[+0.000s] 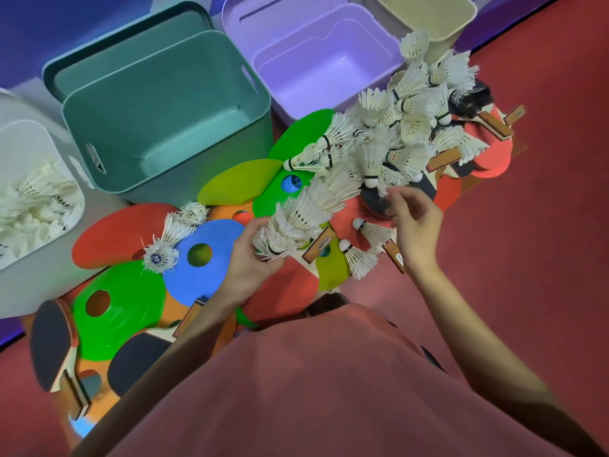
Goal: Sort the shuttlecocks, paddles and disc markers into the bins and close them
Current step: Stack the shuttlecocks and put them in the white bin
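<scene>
While my left hand is gripping a bundle of shuttlecocks and my right hand, half open and holding nothing, is reaching for more, only the white bin is filling; paddles and disc markers are lying unsorted on the floor, bins unclosed.

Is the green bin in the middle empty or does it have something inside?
Empty: the green bin stands open and its bare floor shows, with nothing in it.

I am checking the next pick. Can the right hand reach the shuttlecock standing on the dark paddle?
Probably yes. The right hand hovers open just below that shuttlecock on the dark paddle, and nothing lies between them.
</scene>
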Demonstrator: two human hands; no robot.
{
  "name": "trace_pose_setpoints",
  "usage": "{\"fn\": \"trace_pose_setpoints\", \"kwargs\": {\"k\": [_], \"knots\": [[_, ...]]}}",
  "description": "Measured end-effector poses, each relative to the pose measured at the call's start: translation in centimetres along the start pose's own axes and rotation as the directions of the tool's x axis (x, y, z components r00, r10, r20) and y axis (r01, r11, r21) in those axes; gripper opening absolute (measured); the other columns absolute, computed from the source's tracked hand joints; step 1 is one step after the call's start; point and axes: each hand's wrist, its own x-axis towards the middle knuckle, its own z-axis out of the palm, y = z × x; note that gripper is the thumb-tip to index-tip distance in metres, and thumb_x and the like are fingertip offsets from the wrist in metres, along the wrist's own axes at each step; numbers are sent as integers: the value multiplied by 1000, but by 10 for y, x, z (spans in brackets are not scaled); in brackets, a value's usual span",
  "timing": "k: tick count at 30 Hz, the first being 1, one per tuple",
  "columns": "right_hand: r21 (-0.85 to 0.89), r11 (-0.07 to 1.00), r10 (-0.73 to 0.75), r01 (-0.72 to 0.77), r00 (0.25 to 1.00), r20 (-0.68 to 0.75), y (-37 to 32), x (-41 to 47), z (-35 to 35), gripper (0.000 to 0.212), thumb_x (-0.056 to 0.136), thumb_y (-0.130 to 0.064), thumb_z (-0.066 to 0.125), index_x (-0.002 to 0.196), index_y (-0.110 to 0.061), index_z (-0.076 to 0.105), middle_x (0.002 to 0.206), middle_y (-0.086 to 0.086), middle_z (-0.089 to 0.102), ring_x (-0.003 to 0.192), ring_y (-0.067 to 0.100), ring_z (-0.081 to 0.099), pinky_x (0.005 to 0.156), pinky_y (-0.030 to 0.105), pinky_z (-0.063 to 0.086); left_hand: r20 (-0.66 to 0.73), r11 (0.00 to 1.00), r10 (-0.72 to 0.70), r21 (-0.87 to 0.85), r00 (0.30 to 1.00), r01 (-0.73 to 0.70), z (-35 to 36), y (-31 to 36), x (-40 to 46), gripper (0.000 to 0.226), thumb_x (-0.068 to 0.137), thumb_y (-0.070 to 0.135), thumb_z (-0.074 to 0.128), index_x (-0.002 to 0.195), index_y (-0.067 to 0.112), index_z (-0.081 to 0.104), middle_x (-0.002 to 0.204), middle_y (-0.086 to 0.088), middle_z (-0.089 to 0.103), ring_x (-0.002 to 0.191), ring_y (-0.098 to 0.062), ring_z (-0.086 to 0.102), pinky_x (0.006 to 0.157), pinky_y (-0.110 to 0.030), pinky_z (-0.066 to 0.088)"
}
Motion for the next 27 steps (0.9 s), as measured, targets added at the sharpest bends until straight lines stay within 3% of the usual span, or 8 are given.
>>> {"fn": "trace_pose_setpoints", "kwargs": {"k": [7, 10, 13, 17, 21, 22, 24, 27], "knots": [[-374, 809, 434, -454, 890, -141, 73, -22, -11, 21, 81, -18, 53, 69, -3, 62, 71, 17, 67, 62, 27, 57, 64, 41, 52, 17, 999, -24, -25, 1000, 25, -18, 0, -4, 57, 67, -3, 72, 119, 6, 51, 102, 24, 65, 93, 4, 62, 80, -13, 47], [-222, 793, 524, -567, 822, -224, 82, -40, -3, 17, 82, -15, 60, 66, -12, 53, 74, 7, 59, 69, 24, 53, 65, 40, 48, 19, 999, -36, -35, 999, 37, -28, -3, -4, 58, 67, -5, 71, 121, 3, 51, 103, 21, 66, 95, 1, 62, 82, -15, 48], [-89, 697, 682, -711, 696, -225, 91, -47, 10, 21, 84, -21, 67, 88, -9, 49, 88, 5, 49, 83, 23, 49, 78, 41, 47, 31, 999, -41, -32, 999, 42, -35, -5, -2, 59, 68, -7, 71, 122, 5, 51, 105, 20, 65, 97, 0, 62, 82, -15, 48], [61, 571, 815, -819, 556, -163, 94, -48, 23, 16, 84, -14, 66, 87, -7, 53, 76, 6, 51, 72, 19, 51, 58, 26, 40, 26, 1000, -20, -15, 999, 20, -38, -8, 1, 59, 70, -20, 72, 123, -5, 49, 104, 10, 64, 94, 6, 60, 80, -11, 46], [72, 694, 715, -716, 674, -187, 69, -53, 25, 2, 84, -1, 57, 83, -2, 58, 76, 9, 52, 67, 17, 48, 51, 20, 34, 47, 1000, -15, -11, 999, 15, -42, -10, 2, 61, 71, -15, 73, 125, -6, 47, 110, 1, 61, 96, 1, 61, 82, -16, 48], [72, 750, 657, -657, 727, -200, 61, -55, 24, 17, 86, -1, 55, 96, 13, 56, 78, 9, 51, 69, 16, 46, 53, 18, 35, 53, 1000, -12, -12, 999, 13, -42, -9, 2, 61, 70, -10, 74, 125, -5, 47, 111, 0, 61, 98, -1, 61, 82, -16, 48], [43, 877, 476, -478, 854, -209, 38, -59, 22, 18, 87, 0, 53, 77, -13, 45, 73, 6, 48, 63, 10, 43, 50, 13, 34, 58, 1000, -2, -13, 998, 3, -44, -7, 2, 61, 69, -2, 74, 124, -4, 48, 112, -2, 60, 99, -1, 60, 84, -15, 47], [-91, 987, 110, -132, 971, -213, 7, -55, 18, 20, 89, -4, 55, 75, -18, 51, 65, -4, 46, 57, 2, 41, 52, 14, 33, 51, 1000, 18, -5, 999, -18, -45, -2, 1, 60, 68, 1, 74, 122, -4, 49, 112, -3, 59, 100, 4, 59, 83, -12, 45]]}}
